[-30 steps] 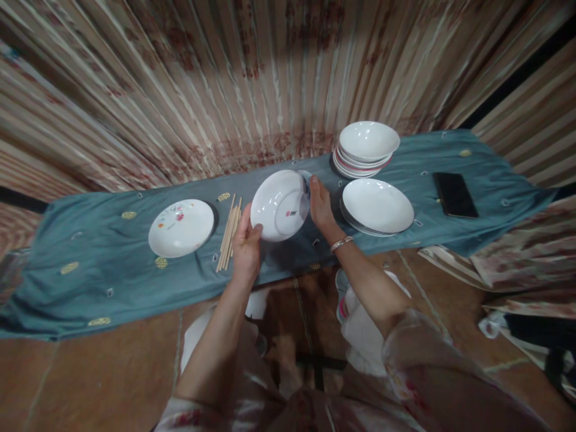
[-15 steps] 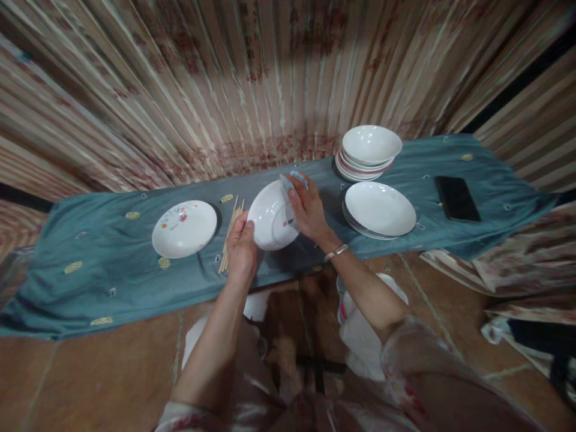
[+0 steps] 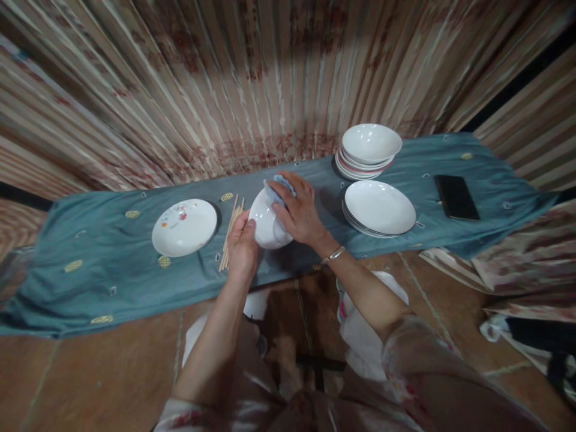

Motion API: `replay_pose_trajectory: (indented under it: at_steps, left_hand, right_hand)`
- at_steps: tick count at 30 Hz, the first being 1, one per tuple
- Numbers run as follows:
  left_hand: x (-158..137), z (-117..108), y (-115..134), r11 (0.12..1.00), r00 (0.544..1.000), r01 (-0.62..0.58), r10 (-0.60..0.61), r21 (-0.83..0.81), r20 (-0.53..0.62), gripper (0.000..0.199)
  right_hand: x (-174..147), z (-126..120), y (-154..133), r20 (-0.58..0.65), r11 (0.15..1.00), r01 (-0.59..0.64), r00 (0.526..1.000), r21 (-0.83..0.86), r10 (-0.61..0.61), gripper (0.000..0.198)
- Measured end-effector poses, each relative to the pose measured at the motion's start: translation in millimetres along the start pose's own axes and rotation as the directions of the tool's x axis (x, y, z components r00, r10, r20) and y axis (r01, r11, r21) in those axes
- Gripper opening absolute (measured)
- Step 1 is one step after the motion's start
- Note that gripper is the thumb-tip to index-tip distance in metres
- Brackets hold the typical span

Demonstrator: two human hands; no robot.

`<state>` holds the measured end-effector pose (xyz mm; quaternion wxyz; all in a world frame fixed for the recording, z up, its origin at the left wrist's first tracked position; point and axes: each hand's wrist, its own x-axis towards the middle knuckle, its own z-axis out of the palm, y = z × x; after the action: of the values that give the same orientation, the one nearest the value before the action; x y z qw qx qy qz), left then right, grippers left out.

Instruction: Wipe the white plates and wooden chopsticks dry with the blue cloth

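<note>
Over the middle of the cloth-covered table, my left hand grips the near-left rim of a white plate, which is tilted with its underside toward me. A light blue cloth is pressed on the plate's upper part by my right hand, whose fingers are curled around it. Part of the plate is hidden behind that hand. Just left of my left hand lie several wooden chopsticks. Farther left rests a white plate with flower prints.
A stack of white bowls stands at the back right, with a stack of white plates in front. A black phone-like slab lies farther right. The teal tablecloth hangs over the near edge; a pleated curtain rises behind.
My right hand has slid the cloth leftward and slightly down across the plate's underside. The plate has tilted a little in my left hand. The other dishes have stayed put.
</note>
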<state>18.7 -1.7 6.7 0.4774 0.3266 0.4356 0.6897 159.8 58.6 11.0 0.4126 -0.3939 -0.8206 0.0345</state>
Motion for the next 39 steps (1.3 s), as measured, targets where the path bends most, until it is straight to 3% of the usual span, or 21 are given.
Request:
replay_pose_trajectory:
  at_steps: [5,10,20,24,29,34,39]
  left_hand:
    - [2,-2,-2,1.000,0.999,-0.007,0.007,-0.014,-0.039,0.029]
    - [3,-4,-3,1.000,0.999,0.001,0.000,0.007,-0.042,0.025]
    - [7,-9,-5,1.000,0.998,-0.011,0.011,-0.001,-0.060,0.027]
    - [9,-14,-7,0.999,0.999,-0.012,0.013,0.032,-0.049,0.031]
    - [9,-18,-8,0.998,1.000,-0.009,0.011,0.068,-0.023,0.033]
    - [10,-21,-6,0.999,0.998,0.028,-0.029,-0.017,-0.056,0.029]
    - [11,-25,-6,0.997,0.996,0.069,-0.071,-0.031,-0.060,0.030]
  right_hand:
    - [-3,10,26,-0.038,0.979,-0.178,0.982,0.097,0.183,0.056]
    - [-8,20,43,-0.087,0.940,-0.225,0.963,0.256,0.254,0.056]
    - [-19,37,50,-0.068,0.775,-0.403,0.867,0.486,0.493,0.061]
    - [-23,41,51,-0.040,0.731,-0.436,0.846,0.525,0.532,0.064]
    - [-28,49,53,0.025,0.699,-0.486,0.829,0.524,0.558,0.067]
    - [-33,60,53,0.122,0.712,-0.595,0.792,0.373,0.599,0.078]
    - [-41,65,49,0.168,0.788,-0.559,0.829,0.260,0.533,0.074]
